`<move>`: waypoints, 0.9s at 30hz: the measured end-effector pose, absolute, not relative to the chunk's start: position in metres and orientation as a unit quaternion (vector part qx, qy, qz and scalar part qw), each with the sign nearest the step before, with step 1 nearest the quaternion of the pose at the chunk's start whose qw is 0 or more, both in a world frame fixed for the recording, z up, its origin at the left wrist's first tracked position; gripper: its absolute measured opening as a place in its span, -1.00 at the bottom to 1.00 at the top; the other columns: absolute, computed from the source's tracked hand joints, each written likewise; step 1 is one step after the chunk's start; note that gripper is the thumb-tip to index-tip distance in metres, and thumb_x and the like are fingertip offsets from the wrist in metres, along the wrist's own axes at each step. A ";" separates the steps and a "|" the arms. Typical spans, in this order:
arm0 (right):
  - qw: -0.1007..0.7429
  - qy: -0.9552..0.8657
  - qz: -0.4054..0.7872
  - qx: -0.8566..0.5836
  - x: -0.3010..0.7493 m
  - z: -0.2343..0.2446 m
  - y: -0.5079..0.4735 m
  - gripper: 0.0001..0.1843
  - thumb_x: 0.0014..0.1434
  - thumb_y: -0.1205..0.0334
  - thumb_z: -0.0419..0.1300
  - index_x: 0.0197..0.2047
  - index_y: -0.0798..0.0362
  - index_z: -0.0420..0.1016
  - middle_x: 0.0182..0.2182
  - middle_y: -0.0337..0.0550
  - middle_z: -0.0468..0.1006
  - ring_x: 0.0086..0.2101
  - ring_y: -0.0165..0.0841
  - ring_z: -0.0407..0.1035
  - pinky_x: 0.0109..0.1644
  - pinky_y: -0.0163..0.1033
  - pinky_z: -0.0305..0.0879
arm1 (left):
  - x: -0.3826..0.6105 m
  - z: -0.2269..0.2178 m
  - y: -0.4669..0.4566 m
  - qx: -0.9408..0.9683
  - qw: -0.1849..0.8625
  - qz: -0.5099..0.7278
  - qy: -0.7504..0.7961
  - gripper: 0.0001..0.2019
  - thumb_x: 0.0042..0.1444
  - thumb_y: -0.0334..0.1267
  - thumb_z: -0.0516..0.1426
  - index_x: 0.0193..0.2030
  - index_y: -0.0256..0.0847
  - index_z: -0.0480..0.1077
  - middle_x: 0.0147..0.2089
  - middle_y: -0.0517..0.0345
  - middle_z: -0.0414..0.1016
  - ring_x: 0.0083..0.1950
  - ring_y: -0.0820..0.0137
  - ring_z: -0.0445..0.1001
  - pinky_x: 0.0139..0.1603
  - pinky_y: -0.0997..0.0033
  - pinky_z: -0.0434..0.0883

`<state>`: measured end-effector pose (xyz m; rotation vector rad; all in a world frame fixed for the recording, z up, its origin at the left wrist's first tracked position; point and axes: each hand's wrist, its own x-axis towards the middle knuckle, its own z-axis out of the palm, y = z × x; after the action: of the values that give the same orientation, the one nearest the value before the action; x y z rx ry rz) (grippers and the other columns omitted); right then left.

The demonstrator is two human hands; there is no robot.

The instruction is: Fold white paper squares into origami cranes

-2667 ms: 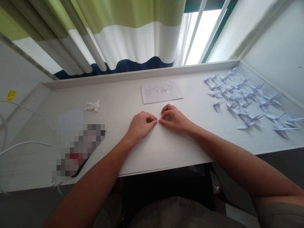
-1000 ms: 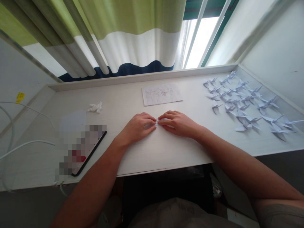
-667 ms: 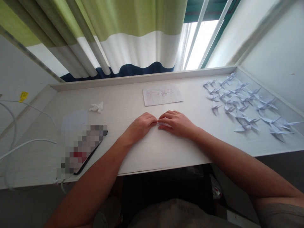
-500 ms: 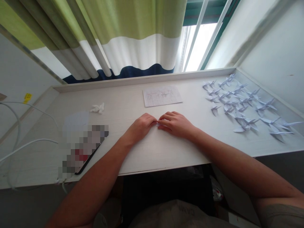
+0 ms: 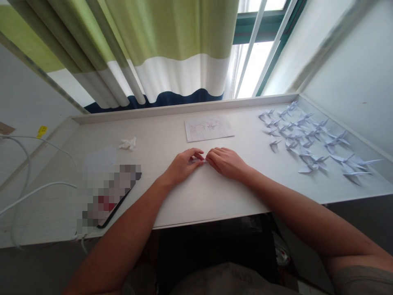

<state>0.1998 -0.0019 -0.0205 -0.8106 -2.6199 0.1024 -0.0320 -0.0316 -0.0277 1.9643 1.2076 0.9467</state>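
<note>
Both my hands rest on the white desk (image 5: 215,196) near its middle, fingertips meeting over a small piece of pale folded paper (image 5: 203,161). My left hand (image 5: 184,164) presses its fingers down on the paper's left end. My right hand (image 5: 225,162) has its fingers curled and pressed on the right end. Most of the paper is hidden under the fingers. Several folded pale blue paper cranes (image 5: 302,137) lie spread over the desk's right side.
A printed sheet (image 5: 208,128) lies just beyond my hands. A crumpled white scrap (image 5: 128,143) sits at the left, nearer is a pale paper square (image 5: 100,157) and a blurred flat device (image 5: 107,196). White cables (image 5: 27,192) run off the left. Striped curtain (image 5: 138,53) hangs behind.
My hands have stayed together on the small paper, going from a raised pinch to fingers pressed low on the desk. The view has tilted slightly upward.
</note>
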 end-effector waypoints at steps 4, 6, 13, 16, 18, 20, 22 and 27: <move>0.260 -0.910 0.122 -0.300 0.197 -0.019 -0.006 -0.76 0.50 0.08 0.11 -0.08 0.03 0.52 -0.16 0.03 0.68 -0.23 -0.21 0.50 -0.09 -0.08 0.35 | -0.029 -0.025 -0.032 0.719 0.299 0.407 0.477 -0.78 0.34 -0.20 0.22 0.08 -0.12 0.52 -0.14 0.12 0.68 -0.13 0.34 0.63 0.01 0.27 0.54; 0.297 -0.875 0.199 -0.327 0.194 -0.018 -0.007 -0.75 0.45 0.02 0.18 -0.14 0.00 0.53 -0.22 -0.04 0.68 -0.26 -0.23 0.50 -0.12 -0.09 0.38 | -0.026 -0.022 -0.034 0.713 0.303 0.424 0.469 -0.80 0.34 -0.21 0.21 0.06 -0.11 0.52 -0.17 0.13 0.67 -0.15 0.36 0.62 0.00 0.29 0.53; 0.441 -0.660 0.488 -0.363 0.188 -0.012 -0.001 -0.59 0.19 -0.21 0.41 -0.28 -0.01 0.59 -0.29 -0.14 0.68 -0.26 -0.27 0.53 -0.10 -0.09 0.47 | -0.011 -0.017 -0.033 0.606 0.448 0.491 0.436 -0.49 0.08 -0.06 0.43 0.10 -0.15 0.44 -0.04 0.03 0.63 -0.02 0.31 0.63 0.02 0.29 0.53; 0.470 -0.597 0.536 -0.368 0.187 -0.013 0.003 -0.53 0.07 -0.24 0.49 -0.27 -0.02 0.57 -0.30 -0.16 0.67 -0.27 -0.28 0.52 -0.11 -0.10 0.48 | -0.008 -0.017 -0.032 0.571 0.506 0.496 0.415 -0.45 0.04 -0.01 0.45 0.09 -0.17 0.44 -0.07 0.04 0.64 -0.07 0.32 0.63 -0.02 0.29 0.56; 0.476 -0.577 0.554 -0.365 0.187 -0.015 0.004 -0.54 0.05 -0.19 0.51 -0.21 -0.02 0.55 -0.33 -0.20 0.65 -0.30 -0.32 0.50 -0.13 -0.12 0.46 | -0.007 -0.017 -0.030 0.562 0.510 0.501 0.416 -0.46 0.05 0.00 0.44 0.08 -0.18 0.44 -0.15 0.09 0.63 -0.10 0.32 0.62 -0.05 0.29 0.56; 0.459 -0.580 0.574 -0.351 0.186 -0.016 0.004 -0.55 0.07 -0.10 0.50 -0.11 -0.03 0.54 -0.37 -0.25 0.63 -0.34 -0.34 0.49 -0.15 -0.13 0.45 | -0.008 -0.019 -0.027 0.551 0.496 0.512 0.434 -0.47 0.07 0.01 0.42 0.08 -0.17 0.40 -0.20 0.13 0.63 -0.14 0.34 0.61 -0.09 0.30 0.55; 0.425 -0.610 0.580 -0.332 0.186 -0.016 0.002 -0.59 0.10 0.00 0.46 -0.05 -0.03 0.55 -0.39 -0.27 0.61 -0.36 -0.34 0.48 -0.16 -0.13 0.44 | -0.009 -0.020 -0.025 0.538 0.486 0.520 0.451 -0.45 0.09 0.00 0.41 0.11 -0.16 0.35 -0.20 0.14 0.63 -0.18 0.35 0.60 -0.13 0.32 0.54; 0.388 -0.711 0.482 -0.334 0.187 -0.016 -0.001 -0.79 0.21 0.19 0.33 -0.07 -0.01 0.56 -0.33 -0.20 0.65 -0.30 -0.31 0.51 -0.12 -0.11 0.45 | -0.012 -0.023 -0.023 0.531 0.456 0.552 0.453 -0.49 0.05 -0.16 0.43 0.00 -0.10 0.25 -0.06 0.14 0.60 -0.27 0.47 0.57 -0.18 0.40 0.51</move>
<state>0.1875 -0.0011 -0.0163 -0.8509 -1.8086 1.2248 -0.0118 -0.0231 -0.0233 1.3084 1.1175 1.3610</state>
